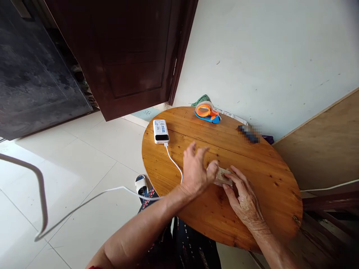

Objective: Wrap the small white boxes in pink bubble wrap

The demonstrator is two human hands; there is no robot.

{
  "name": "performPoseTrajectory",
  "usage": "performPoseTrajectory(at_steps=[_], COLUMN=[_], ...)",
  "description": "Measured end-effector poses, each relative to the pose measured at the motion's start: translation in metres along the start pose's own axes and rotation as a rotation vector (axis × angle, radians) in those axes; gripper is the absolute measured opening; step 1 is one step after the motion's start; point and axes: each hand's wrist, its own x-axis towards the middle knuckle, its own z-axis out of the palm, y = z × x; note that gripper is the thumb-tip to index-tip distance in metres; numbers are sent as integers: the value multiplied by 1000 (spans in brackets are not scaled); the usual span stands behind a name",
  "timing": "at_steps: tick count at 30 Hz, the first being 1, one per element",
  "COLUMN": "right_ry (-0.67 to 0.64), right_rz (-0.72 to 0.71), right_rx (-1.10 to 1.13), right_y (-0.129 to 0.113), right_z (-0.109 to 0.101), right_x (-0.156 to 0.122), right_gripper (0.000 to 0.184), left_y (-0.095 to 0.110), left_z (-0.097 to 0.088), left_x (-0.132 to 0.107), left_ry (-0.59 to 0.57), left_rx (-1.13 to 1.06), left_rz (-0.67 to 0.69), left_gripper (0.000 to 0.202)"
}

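Above the middle of the wooden table, my left hand [196,170] is raised with its fingers spread, and nothing is in it. To its right, my right hand [244,196] has its thumb and fingers around the near end of a small pale rectangular block [223,176]. The block is low over or on the tabletop; I cannot tell which. Part of it is hidden behind my left thumb and right fingers, and its kind is not clear.
On the oval wooden table [269,194] lie a white power bank [160,130] with a white cable [174,161], an orange and blue tape dispenser [208,112] and a dark, blurred-out object [249,134]. A wall borders the back; a brown door [134,56] stands at the left.
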Motion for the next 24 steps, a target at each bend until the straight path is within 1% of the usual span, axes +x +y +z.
performPoseTrajectory(at_steps=[2,4,5,6,8,9,10,11,12,13,14,15,17,18,20,21,22,24], right_ry=[-1,-2,-2,1,7,13,20,27,32,34,35,35,36,36,34,31,29,29], right_rz=[-12,-24,-29,-36,-43,-45,-47,-49,-50,-51,-52,-54,-55,-57,-58,-58,-56,-42], right_rx=[-6,-6,-6,-6,-7,-7,-8,-9,-10,-11,-12,-13,-14,-15,-14,-10,-4,9], right_y=[-2,-4,-5,-5,-6,-6,-6,-6,-6,-7,-7,-8,-9,-10,-11,-11,-11,-12], right_z=[-2,-3,-4,-4,-4,-4,-3,-3,-2,-2,-2,-2,-2,-2,-3,-3,-3,-2], right_x=[2,3,4,4,5,4,4,4,4,5,5,5,6,6,6,6,6,5], right_gripper=[33,34,34,34,33,33,32,32,31,31,31,30,30,30,29,29,29,29], left_y=[0,-2,-3,-3,-3,-2,-2,-2,-4,-8,-14,-22,-40,-48,-63,-68,-73,-80], left_z=[-27,-54,-68,-83,-109,-120,-128,-133,-134,-132,-125,-117,-97,-88,-75,-73,-73,-79], left_x=[26,48,54,57,57,56,57,59,64,72,81,90,106,112,116,116,115,113], left_ry=[79,127,123,103,21,-11,2,53,98,135,150,153,138,112,69,57,45,-14], left_rx=[64,48,-19,-131,-374,-429,-423,-369,-280,-166,-35,102,351,447,593,654,705,781], left_rz=[-51,-190,-278,-359,-456,-449,-393,-331,-287,-290,-332,-406,-577,-611,-583,-553,-519,-445], left_gripper=[54,63,63,59,47,41,41,46,55,63,67,69,72,75,76,75,76,82])
